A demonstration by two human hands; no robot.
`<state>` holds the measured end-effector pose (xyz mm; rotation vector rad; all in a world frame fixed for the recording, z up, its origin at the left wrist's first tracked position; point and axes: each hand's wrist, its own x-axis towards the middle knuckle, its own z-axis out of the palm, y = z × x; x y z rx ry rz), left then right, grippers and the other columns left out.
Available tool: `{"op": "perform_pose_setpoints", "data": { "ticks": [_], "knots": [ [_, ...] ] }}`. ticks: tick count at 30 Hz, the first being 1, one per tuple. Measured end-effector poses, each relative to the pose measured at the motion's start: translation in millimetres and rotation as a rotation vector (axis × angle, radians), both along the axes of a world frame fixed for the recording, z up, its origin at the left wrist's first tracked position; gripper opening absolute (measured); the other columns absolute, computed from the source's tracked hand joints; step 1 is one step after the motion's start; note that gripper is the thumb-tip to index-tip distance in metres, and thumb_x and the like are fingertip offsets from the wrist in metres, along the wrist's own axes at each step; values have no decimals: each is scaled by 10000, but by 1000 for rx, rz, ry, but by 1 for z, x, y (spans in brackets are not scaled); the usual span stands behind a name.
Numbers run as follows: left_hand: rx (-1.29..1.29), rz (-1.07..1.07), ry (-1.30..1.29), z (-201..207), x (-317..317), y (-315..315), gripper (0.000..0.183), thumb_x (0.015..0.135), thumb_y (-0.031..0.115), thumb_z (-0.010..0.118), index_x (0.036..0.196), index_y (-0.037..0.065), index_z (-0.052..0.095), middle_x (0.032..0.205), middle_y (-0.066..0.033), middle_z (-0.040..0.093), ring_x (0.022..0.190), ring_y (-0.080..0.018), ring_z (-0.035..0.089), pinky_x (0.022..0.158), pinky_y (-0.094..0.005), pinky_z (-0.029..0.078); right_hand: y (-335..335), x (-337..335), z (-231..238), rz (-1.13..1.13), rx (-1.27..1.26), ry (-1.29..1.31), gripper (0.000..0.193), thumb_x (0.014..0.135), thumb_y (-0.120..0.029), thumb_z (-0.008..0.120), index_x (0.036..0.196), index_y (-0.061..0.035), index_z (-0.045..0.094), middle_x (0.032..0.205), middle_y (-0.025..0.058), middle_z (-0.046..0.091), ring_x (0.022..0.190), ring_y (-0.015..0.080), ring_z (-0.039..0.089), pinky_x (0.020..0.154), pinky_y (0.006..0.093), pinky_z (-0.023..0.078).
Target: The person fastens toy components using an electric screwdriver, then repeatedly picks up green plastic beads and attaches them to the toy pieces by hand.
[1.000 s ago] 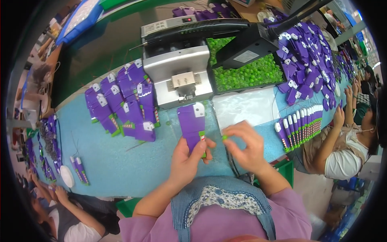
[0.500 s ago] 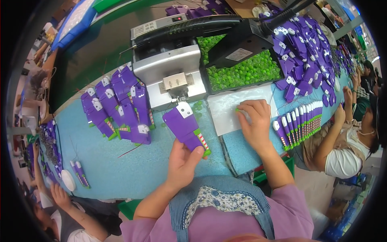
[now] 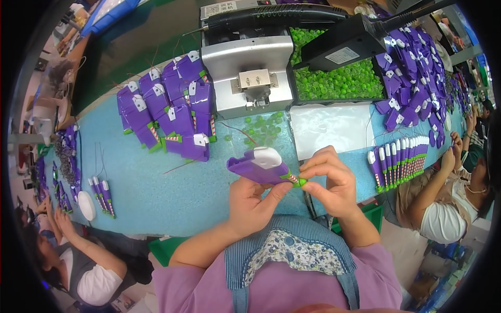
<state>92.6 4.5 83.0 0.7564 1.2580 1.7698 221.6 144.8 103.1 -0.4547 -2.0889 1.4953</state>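
My left hand (image 3: 249,204) is closed around a flat purple plastic part (image 3: 254,168) with a white rounded corner, a red-and-white striped strip and a green end; a thin wire shows beyond it. The part is tilted, its green end toward my right hand (image 3: 333,183). That hand's thumb and fingertips pinch a small round green piece (image 3: 301,182) against the green end. Whether it is seated there I cannot tell. Beyond the held part, loose green pieces (image 3: 265,128) lie on the blue mat in front of a silver bench machine (image 3: 245,62).
Small green pieces (image 3: 334,81) fill a black tray behind a white sheet (image 3: 331,128). Purple parts lie in a group (image 3: 172,112) at left and a heap (image 3: 412,78) at right. A row of striped parts (image 3: 399,164) lies near a co-worker (image 3: 443,208); another person (image 3: 78,255) sits left.
My right hand has come left and nearer from the white sheet to the held part's green end. The left hand has tilted the purple part. The view has shifted, showing more loose green pieces.
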Motion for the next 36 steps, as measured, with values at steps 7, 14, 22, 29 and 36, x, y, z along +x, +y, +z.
{"op": "perform_pose_setpoints", "data": {
  "ticks": [7,14,22,29,36],
  "knots": [
    [7,81,-84,-1,5,-1,287,863,-40,642,1130,-37,539,1047,-95,642,963,-146,629,825,-276,515,-9,1,-13,2,-205,-17,135,710,-37,770,812,-28,682,846,65,653,778,198,575,694,291,455],
    [106,131,-82,4,-42,-25,156,899,15,513,953,82,383,950,-175,624,876,-283,628,804,-395,520,17,-36,-10,47,13,-100,94,747,-15,719,827,-25,671,848,82,654,779,220,588,705,315,469],
    [-243,497,517,10,-126,-84,263,801,-39,639,1016,28,504,729,-27,447,604,-155,454,559,-283,442,32,-71,-35,-29,590,-172,177,677,62,665,833,-15,630,827,96,634,768,297,575,678,377,484],
    [-469,243,1121,3,-155,-73,402,701,-35,680,1077,44,562,1156,-152,604,982,-320,625,761,-329,513,21,-65,-26,-109,537,-106,197,671,88,646,835,-14,615,848,106,595,755,265,597,654,341,500],
    [-530,263,1216,0,-145,-69,301,758,11,681,1039,3,573,993,-144,654,822,-286,652,726,-354,529,13,-36,-21,-147,148,-18,189,713,88,629,868,-14,666,902,89,624,790,202,631,695,283,508]
  ]
}}
